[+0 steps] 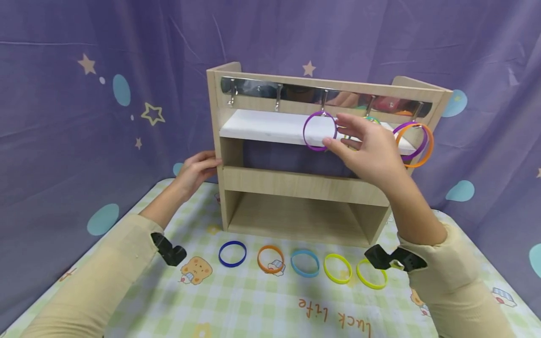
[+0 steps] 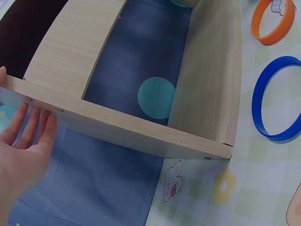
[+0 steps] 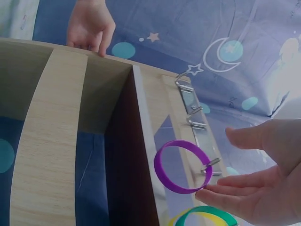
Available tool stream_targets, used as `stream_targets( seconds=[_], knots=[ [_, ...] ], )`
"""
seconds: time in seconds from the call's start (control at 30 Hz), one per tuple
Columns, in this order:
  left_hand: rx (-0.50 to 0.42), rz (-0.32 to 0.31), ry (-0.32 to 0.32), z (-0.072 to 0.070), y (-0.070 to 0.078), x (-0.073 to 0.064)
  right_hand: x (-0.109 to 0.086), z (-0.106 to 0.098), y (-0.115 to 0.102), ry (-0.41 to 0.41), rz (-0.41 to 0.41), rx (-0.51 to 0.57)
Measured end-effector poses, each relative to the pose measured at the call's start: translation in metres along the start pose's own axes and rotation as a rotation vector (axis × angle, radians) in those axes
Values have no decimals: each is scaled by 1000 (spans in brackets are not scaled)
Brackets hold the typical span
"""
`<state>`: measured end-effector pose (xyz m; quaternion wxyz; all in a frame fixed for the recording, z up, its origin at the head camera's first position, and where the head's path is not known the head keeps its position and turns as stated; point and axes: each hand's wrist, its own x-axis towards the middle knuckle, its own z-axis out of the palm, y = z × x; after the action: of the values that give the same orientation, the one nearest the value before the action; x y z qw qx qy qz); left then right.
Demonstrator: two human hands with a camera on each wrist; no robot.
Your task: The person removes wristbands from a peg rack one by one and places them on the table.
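A purple wristband (image 1: 305,133) hangs from the middle hook of the metal hook rail (image 1: 253,88) on a wooden shelf (image 1: 270,182). Beside it is my right hand (image 1: 374,148), thumb and fingers apart. In the right wrist view its fingertips come close to or touch the lower rim of the purple wristband (image 3: 161,174), and the thumb stands off. My left hand (image 1: 194,172) touches the shelf's left side panel, with fingers extended against its outer face in the left wrist view. Green (image 3: 225,213) and yellow wristbands hang on the neighbouring hook, partly hidden by the right hand in the head view.
Purple and orange wristbands (image 1: 430,145) hang from the far right hook. On the checked tablecloth before the shelf lie dark blue (image 1: 231,265), orange (image 1: 259,260), light blue (image 1: 293,264) and two yellow wristbands (image 1: 327,269). A purple curtain (image 1: 169,47) surrounds the table.
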<state>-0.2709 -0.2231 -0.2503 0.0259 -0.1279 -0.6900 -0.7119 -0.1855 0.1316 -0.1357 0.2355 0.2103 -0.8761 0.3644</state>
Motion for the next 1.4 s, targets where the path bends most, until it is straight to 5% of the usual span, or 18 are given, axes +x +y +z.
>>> stream_targets(
  seconds=[0.73,1.1,1.4],
  knots=[
    [3,0,-2,1,-1,0,20,26,6,285,-26,-100],
    [-3,5,-4,1,0,0,18,17,7,365,41,215],
    [-6,8,-3,1,0,1,15,17,2,351,42,455]
  ],
)
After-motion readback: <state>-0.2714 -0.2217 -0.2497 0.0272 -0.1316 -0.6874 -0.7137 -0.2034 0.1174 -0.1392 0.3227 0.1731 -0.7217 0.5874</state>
